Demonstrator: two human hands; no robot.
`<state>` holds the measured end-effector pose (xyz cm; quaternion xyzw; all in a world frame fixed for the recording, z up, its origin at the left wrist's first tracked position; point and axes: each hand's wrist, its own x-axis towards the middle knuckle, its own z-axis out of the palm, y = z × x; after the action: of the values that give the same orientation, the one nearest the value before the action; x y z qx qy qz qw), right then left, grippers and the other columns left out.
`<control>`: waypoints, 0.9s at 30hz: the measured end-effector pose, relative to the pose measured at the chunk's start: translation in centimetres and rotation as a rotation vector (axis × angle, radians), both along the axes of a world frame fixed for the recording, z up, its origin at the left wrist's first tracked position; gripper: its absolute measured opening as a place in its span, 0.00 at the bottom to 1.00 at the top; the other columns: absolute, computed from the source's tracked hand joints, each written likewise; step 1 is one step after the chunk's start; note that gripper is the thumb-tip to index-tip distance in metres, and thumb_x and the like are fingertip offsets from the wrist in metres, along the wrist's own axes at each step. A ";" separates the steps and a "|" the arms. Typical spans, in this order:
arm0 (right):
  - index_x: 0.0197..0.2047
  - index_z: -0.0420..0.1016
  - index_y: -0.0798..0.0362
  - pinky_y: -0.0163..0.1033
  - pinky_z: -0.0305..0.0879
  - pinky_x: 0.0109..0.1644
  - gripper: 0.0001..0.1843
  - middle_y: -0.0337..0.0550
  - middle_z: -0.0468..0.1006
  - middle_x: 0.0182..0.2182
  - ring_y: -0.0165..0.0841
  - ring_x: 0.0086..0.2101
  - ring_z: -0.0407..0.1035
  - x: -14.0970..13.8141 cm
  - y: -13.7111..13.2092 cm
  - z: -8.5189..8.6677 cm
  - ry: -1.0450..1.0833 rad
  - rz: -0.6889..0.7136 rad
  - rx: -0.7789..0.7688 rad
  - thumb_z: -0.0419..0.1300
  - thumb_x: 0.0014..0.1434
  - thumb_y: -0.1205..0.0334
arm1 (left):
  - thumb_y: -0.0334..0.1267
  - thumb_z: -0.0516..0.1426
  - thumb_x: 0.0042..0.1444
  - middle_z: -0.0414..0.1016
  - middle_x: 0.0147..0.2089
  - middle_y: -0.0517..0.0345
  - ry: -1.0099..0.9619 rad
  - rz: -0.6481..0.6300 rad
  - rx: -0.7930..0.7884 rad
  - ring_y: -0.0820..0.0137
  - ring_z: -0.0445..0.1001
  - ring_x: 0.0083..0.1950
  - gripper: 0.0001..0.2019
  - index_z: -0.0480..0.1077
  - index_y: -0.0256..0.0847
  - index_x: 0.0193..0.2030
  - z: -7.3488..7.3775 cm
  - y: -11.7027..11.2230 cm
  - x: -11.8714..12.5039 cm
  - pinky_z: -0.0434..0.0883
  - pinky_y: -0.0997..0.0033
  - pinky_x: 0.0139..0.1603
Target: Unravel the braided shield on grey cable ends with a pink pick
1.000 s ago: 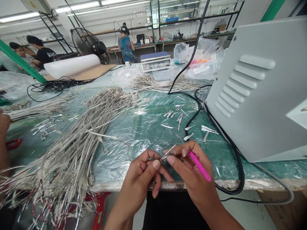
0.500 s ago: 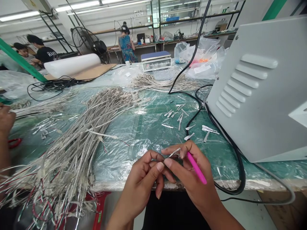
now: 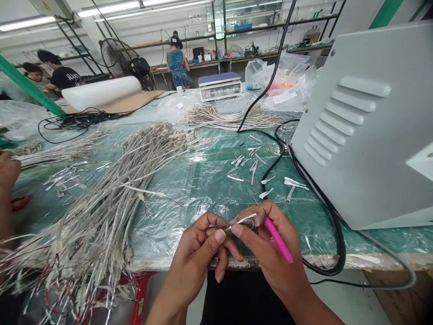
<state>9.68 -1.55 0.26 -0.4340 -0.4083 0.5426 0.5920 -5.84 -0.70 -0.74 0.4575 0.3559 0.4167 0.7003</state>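
Note:
My left hand (image 3: pixel 199 253) and my right hand (image 3: pixel 267 246) meet at the table's near edge, both pinching the end of a thin silver-shielded cable (image 3: pixel 241 221). A strip of foil shielding sticks out between the fingertips. A pink tool (image 3: pixel 278 239) also lies gripped in my right hand, slanting down to the right. A big heap of similar grey cables (image 3: pixel 111 198) with red, green and white wire ends spreads over the table to my left.
A grey metal machine housing (image 3: pixel 368 126) stands at the right, with black cords (image 3: pixel 324 212) looping past it. Foil scraps (image 3: pixel 267 180) lie on the green mat. Another person's hand (image 3: pixel 8 169) shows at the left edge, by red scissors (image 3: pixel 18 203). A scale (image 3: pixel 219 85) and bags sit farther back.
My hands stay pinched on the cable end with only small finger shifts. The foil strip has turned from pointing up to lying flatter. The other person's hand at the left has shifted slightly.

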 end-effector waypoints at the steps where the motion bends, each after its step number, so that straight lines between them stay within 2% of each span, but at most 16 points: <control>1: 0.30 0.58 0.49 0.39 0.70 0.39 0.16 0.37 0.77 0.32 0.33 0.35 0.72 0.0 0.0 0.0 0.000 0.002 -0.004 0.66 0.56 0.67 | 0.39 0.54 0.65 0.80 0.30 0.53 -0.004 0.003 0.000 0.80 0.65 0.16 0.06 0.66 0.38 0.42 0.0 0.0 0.0 0.59 0.79 0.20; 7: 0.30 0.59 0.49 0.39 0.69 0.40 0.16 0.36 0.76 0.32 0.33 0.36 0.72 0.0 -0.2 -0.5 -0.014 -0.006 0.014 0.66 0.56 0.66 | 0.39 0.55 0.65 0.80 0.28 0.53 -0.016 0.006 0.001 0.80 0.65 0.15 0.06 0.66 0.38 0.41 0.2 0.1 0.2 0.60 0.78 0.20; 16: 0.30 0.60 0.49 0.36 0.69 0.36 0.16 0.35 0.74 0.31 0.31 0.34 0.71 -0.1 -0.1 -0.8 0.000 -0.026 0.041 0.66 0.57 0.65 | 0.39 0.54 0.65 0.80 0.29 0.54 -0.024 0.009 0.011 0.81 0.65 0.16 0.06 0.66 0.39 0.41 0.1 0.0 0.0 0.60 0.79 0.21; 19: 0.30 0.59 0.49 0.35 0.68 0.35 0.15 0.35 0.73 0.31 0.30 0.33 0.70 -0.2 -0.2 -0.8 -0.028 -0.041 0.054 0.66 0.57 0.65 | 0.38 0.55 0.65 0.80 0.30 0.53 0.020 0.008 0.006 0.80 0.66 0.17 0.06 0.66 0.39 0.43 0.1 0.0 0.0 0.60 0.78 0.21; 22: 0.30 0.59 0.49 0.35 0.67 0.34 0.15 0.35 0.71 0.30 0.29 0.32 0.70 -0.3 -0.3 -0.9 -0.080 -0.039 0.071 0.65 0.58 0.65 | 0.38 0.56 0.64 0.80 0.30 0.54 0.080 0.021 0.010 0.81 0.65 0.17 0.05 0.66 0.38 0.42 0.2 0.0 0.2 0.59 0.79 0.21; 27: 0.31 0.59 0.49 0.33 0.65 0.32 0.14 0.33 0.67 0.29 0.27 0.29 0.66 -0.4 -0.3 -0.9 -0.182 -0.039 0.096 0.62 0.60 0.65 | 0.42 0.53 0.66 0.77 0.26 0.58 0.162 0.101 0.030 0.82 0.62 0.14 0.08 0.64 0.39 0.40 0.3 -0.2 0.9 0.55 0.79 0.18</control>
<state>9.24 -1.81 -0.68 -0.4605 -0.4773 0.4691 0.5832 -4.99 -0.93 -0.42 0.4818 0.4276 0.4184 0.6403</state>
